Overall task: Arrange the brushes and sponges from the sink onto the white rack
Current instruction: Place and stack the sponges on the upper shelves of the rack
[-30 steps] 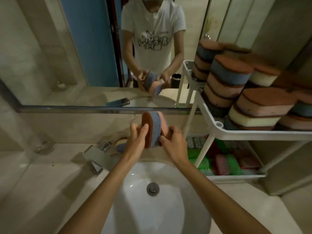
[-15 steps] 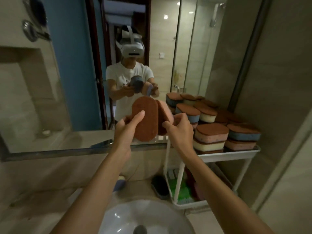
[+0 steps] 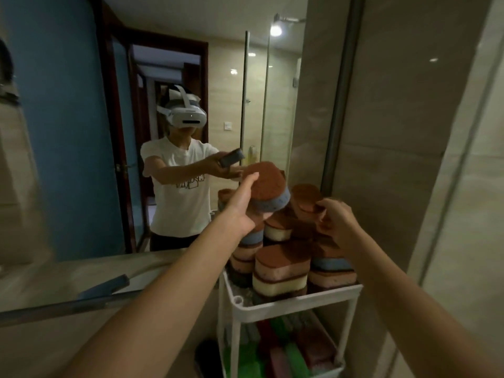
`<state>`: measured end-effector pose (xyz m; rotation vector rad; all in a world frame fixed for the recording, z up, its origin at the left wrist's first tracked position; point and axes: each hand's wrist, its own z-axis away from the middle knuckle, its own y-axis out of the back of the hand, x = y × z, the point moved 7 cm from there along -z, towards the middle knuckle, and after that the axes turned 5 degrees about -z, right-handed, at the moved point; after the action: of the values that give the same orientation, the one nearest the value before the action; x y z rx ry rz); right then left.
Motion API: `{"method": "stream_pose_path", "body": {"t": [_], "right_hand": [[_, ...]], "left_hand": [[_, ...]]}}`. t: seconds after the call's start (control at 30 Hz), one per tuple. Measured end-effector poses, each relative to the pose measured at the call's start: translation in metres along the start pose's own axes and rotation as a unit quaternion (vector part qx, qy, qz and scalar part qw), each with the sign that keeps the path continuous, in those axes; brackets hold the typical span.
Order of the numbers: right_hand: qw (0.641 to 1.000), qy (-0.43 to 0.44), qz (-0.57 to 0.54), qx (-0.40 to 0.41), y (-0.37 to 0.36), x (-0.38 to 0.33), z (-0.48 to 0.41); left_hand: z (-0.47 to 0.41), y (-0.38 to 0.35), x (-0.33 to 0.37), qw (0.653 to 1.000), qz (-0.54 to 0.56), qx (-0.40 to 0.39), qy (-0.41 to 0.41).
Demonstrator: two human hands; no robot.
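1. since a second ago we have lifted both sponges from above the sink over to the rack, and they are now apart, one in each hand.
2. our left hand [image 3: 240, 204] grips the oval sponge with a brown scouring top and blue foam band [image 3: 270, 186], tilted above the pile.
3. our right hand [image 3: 338, 223] pinches the edge of a second brown-topped pink sponge [image 3: 305, 199], just beside the first.
4. the white plastic rack [image 3: 300, 298] carries stacked layered sponges [image 3: 281, 268] on its top shelf, and green and red brushes [image 3: 289, 353] lie on the shelf below.
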<state>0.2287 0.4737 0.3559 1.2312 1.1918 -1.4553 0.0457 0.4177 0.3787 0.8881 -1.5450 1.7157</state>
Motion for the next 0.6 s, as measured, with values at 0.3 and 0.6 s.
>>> {"method": "stream_pose_path", "body": {"t": [0.3, 0.6], "right_hand": [[0.993, -0.056, 0.082, -0.057, -0.001, 0.024, -0.043], [0.935, 0.047, 0.335, -0.108, -0.024, 0.018, -0.053]], "left_hand": [[-0.050, 0.012, -0.023, 0.997, 0.014, 0.075, 0.022], [-0.054, 0.022, -0.026, 0.995, 0.015, 0.098, 0.021]]}}
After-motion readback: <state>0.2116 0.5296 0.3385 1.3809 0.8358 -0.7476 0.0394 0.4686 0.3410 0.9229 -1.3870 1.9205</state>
